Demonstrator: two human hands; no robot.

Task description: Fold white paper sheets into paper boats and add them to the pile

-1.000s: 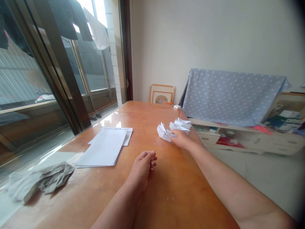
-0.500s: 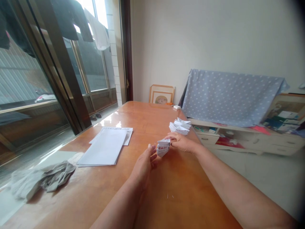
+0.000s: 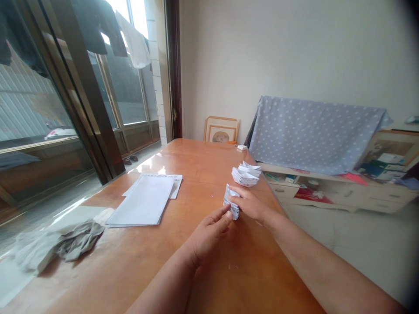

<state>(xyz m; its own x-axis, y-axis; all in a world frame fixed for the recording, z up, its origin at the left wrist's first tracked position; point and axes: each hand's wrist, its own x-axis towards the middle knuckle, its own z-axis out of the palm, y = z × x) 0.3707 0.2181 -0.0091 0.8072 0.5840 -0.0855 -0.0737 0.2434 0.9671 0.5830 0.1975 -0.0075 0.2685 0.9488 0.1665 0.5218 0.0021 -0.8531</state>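
A small stack of folded white paper pieces [image 3: 233, 209], layered with zigzag edges, stands tilted between my hands over the table. My right hand [image 3: 250, 203] is closed on its upper right side, fingers across the top. At the lower left, my left hand [image 3: 212, 226] touches the stack with thumb and index finger pinched at its edge. Just beyond lies a second pile of nested folded papers [image 3: 245, 176], boat-like with pointed tips, apart from both hands. Part of the held stack is hidden behind my fingers.
On the wooden table [image 3: 196, 161] flat white sheets [image 3: 140, 203] lie to the left, with a crumpled grey cloth [image 3: 80, 240] nearer me. A small white object [image 3: 242, 147] sits at the far end. To the right stands a low cabinet [image 3: 340, 192] under a dotted blue cloth [image 3: 317, 133].
The stack has turned more upright and shifted slightly right. My left hand has come in from beside it to touch its lower edge, and my right fingers now lie over its top.
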